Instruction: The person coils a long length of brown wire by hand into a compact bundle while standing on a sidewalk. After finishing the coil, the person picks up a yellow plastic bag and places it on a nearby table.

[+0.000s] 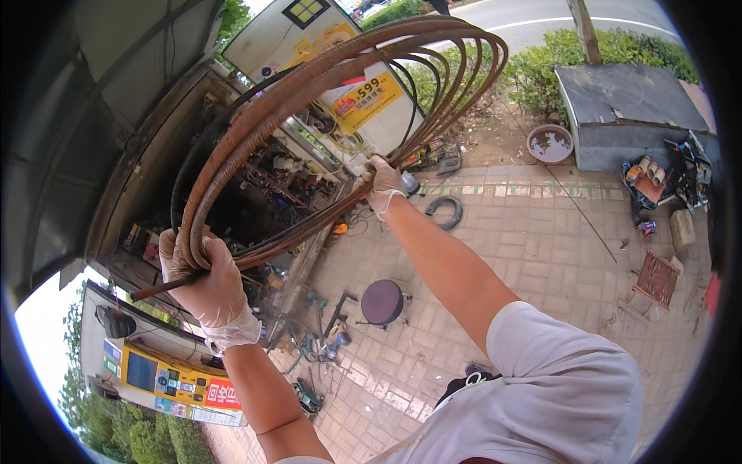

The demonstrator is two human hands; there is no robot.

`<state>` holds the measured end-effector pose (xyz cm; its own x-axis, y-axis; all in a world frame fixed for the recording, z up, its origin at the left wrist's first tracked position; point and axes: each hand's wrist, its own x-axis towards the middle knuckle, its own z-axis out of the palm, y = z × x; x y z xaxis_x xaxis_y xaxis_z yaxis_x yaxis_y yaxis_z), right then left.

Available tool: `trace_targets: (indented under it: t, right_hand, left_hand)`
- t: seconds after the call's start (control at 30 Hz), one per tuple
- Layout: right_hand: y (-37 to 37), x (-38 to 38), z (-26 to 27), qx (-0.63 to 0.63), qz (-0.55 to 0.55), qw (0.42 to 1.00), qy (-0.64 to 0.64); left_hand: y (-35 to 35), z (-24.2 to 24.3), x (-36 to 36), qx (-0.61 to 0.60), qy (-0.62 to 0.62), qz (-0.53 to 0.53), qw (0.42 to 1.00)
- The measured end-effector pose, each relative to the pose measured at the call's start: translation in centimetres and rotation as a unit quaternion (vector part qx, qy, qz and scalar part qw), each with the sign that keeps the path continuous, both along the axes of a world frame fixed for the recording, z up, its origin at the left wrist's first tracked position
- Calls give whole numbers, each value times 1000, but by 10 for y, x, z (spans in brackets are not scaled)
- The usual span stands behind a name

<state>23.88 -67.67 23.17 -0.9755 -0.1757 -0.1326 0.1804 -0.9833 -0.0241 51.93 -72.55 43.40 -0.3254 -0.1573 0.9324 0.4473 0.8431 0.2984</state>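
A large coil of rusty brown ribbed cable point(324, 72), with darker black loops among it, is held up before me. My left hand point(208, 278), in a thin translucent glove, is closed around the near end of the bundled loops; a short cable end sticks out beside it to the left. My right hand point(381, 180), gloved the same way, grips the lower run of the bundle farther along. Beyond my right hand the loops fan apart. Part of the coil inside each fist is hidden.
A round purple stool point(382, 302) stands on the brick paving. Tools, among them a green machine point(307, 395), lie near a cluttered open kiosk point(278, 180). A black tyre point(444, 213), a round basin point(549, 144), a small folding seat point(657, 278) and a grey box point(632, 139) are farther off.
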Motion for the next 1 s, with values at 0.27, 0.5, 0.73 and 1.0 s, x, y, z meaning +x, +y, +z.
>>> trace_targets:
  t: [0.27,0.5,0.73,1.0]
  right_hand:
    - [-86,0,-93,151,95,983,-33]
    - [-114,-53,-197,171,68,975,-125]
    - [-153,-109,-284,245,135,944,-178]
    - [-243,-130,-375,436,296,806,-270]
  left_hand:
    - [-83,-57,-22,92,-97,86,987]
    - [-146,-127,-95,151,-191,67,968]
    - [-147,-167,-169,172,-261,79,947]
    - [-134,-196,-256,93,-352,361,859]
